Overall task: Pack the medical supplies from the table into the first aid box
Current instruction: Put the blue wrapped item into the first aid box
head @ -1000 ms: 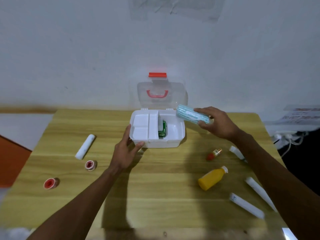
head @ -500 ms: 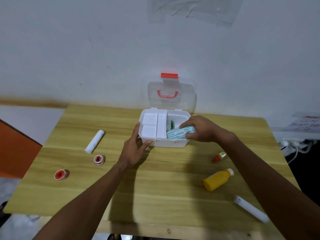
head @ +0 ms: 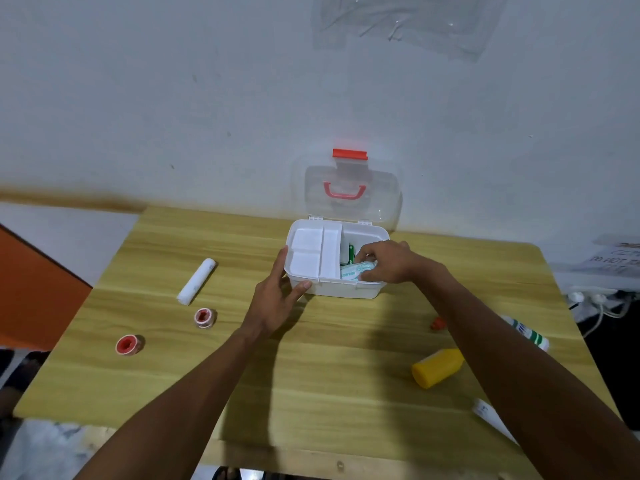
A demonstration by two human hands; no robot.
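The white first aid box (head: 346, 291) stands open at the back of the wooden table (head: 311, 375), its clear lid (head: 349, 199) with a red handle upright against the wall. My left hand (head: 277, 299) grips the box's front left corner. My right hand (head: 388, 261) reaches into the right compartment, fingers closed on a light blue packet (head: 353, 273) lying beside a green item (head: 351, 252). A white tray insert (head: 311, 254) fills the box's left side.
A white bandage roll (head: 196, 280) and two red-cored tape rolls (head: 205, 317) (head: 128, 344) lie on the left. On the right lie a yellow bottle (head: 437, 367), a small red-capped vial (head: 438, 323), a green-striped white tube (head: 528, 332) and a white tube (head: 491, 417). Cables hang past the right edge.
My right hand carried the light blue packet from above the box's right rim down into the right compartment. My left hand stayed on the box corner.
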